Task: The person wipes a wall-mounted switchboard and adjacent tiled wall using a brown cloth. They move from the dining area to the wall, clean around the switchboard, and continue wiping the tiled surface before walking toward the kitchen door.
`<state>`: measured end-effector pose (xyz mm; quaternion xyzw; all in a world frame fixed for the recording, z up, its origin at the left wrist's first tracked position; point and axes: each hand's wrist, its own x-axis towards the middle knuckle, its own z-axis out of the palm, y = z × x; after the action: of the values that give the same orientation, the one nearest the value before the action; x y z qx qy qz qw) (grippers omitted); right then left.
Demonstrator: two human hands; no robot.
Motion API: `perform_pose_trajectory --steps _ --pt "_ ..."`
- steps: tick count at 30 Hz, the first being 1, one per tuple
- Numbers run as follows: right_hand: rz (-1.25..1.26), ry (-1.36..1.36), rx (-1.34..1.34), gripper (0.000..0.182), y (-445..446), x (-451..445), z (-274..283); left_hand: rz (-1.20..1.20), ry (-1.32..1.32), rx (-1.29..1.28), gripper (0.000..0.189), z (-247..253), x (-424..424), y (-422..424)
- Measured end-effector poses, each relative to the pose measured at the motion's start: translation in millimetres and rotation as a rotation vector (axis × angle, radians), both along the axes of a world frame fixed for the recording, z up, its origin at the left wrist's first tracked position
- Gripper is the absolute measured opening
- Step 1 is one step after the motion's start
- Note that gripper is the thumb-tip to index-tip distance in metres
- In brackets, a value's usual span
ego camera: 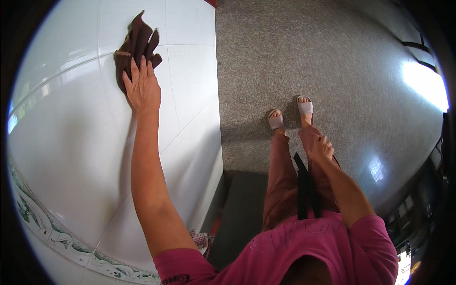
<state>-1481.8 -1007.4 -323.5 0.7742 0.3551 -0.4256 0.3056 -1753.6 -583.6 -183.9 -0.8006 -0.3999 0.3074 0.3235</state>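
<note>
My left hand [144, 83] presses a crumpled dark brown cloth [140, 39] against a white tiled wall [85, 153]. The fingers are spread over the cloth, and its loose folds stick out past the fingertips. That arm is stretched far forward along the wall. On my right trouser leg [313, 133], around the knee, rests my right hand [321, 148] with its fingers curled. Whether it grips the fabric cannot be made out.
A speckled grey floor [256, 64] meets the wall's base. My feet stand there in slide sandals [276, 121]. A dark flat surface [242, 210] lies beside my legs, near a checked cloth [200, 239]. A black strap [302, 188] hangs from my waist. A decorative tile border [67, 242] crosses the wall.
</note>
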Motion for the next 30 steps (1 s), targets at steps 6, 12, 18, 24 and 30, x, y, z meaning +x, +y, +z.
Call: perform_pose_trajectory --steps 6,12,18,24,30 --pt "-0.016 0.101 0.01 0.067 -27 29 -20 0.088 0.006 -0.416 0.042 -92 -146 -172" --pt "-0.002 0.113 0.023 0.061 -43 37 -20 0.367 0.486 -1.023 0.035 -44 -269 -353" --pt "-0.034 0.101 0.005 0.064 -34 27 -20 0.052 0.38 -0.878 0.029 -112 -240 -289" --pt "-0.071 0.017 -0.034 0.061 -23 0 -24 -0.029 0.212 -0.546 0.039 -219 -94 -105" --pt "-0.022 -0.032 -0.04 0.06 -11 -9 -24 -0.095 0.035 -0.252 0.039 -295 -35 -39"
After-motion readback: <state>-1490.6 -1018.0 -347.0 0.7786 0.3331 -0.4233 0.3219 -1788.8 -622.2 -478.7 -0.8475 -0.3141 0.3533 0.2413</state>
